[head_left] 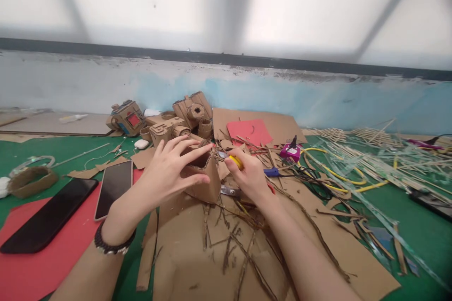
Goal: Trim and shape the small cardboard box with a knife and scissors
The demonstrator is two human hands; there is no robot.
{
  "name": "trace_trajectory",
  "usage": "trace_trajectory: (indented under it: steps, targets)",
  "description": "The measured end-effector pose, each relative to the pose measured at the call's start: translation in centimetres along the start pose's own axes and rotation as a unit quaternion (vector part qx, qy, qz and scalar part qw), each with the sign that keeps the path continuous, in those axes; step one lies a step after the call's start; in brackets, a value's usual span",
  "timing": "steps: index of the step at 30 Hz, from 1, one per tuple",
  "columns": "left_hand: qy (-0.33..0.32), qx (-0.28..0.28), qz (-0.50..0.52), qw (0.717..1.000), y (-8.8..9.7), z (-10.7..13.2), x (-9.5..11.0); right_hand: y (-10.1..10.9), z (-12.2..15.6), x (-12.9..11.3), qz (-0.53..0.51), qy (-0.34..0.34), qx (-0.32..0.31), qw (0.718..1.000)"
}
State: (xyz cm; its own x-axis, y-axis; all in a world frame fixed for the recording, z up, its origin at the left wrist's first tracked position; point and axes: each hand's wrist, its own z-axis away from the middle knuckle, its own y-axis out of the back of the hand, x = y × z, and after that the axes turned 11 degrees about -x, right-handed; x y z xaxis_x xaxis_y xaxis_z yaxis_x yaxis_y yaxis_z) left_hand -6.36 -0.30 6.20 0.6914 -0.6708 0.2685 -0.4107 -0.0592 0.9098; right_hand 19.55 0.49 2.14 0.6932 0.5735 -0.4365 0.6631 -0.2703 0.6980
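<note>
A small open-topped cardboard box (213,181) stands on a large cardboard sheet (190,254). My left hand (174,162) spreads its fingers over the box's left side and top. Its thumb lies along the near side; whether it bears on the cardboard I cannot tell. In my right hand (249,174) is a yellow utility knife (237,162), its blade pointing left, close to the box's upper right edge. Scissors (229,191) lie partly hidden below that hand. Thin cardboard strips (247,254) litter the sheet.
Cardboard camera models (192,108) stand behind the box. Two phones (49,216) lie at left, partly on red paper (67,263). To the right are a blue glue gun (271,172), a purple box (291,151), a yellow cable (370,187) and thin wooden sticks (406,164).
</note>
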Motion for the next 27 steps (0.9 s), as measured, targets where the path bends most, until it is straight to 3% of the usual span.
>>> trace_trajectory:
  steps: [4, 8, 14, 21, 27]
  targets:
    - [0.026, -0.012, 0.059, 0.998, -0.5, 0.3, 0.5, -0.4, 0.1, -0.1, -0.024, 0.001, -0.02, 1.0]
    - [0.05, 0.021, 0.032, 0.998, -1.4, -0.3, 1.0, -0.7, 0.2, -0.3, -0.029, 0.01, -0.039, 0.999]
    - [0.019, 0.042, -0.004, 0.999, -1.3, -0.7, 1.8, 0.0, 0.1, 0.3, 0.004, 0.041, -0.044, 0.998]
    - [0.044, -0.022, 0.038, 0.998, -1.1, 0.0, 0.9, 2.1, 0.0, 1.4, 0.035, 0.017, -0.051, 0.998]
    - [0.035, -0.012, 0.058, 0.998, -1.2, 0.0, 0.0, 0.7, 0.0, 0.1, 0.097, 0.04, -0.087, 0.991]
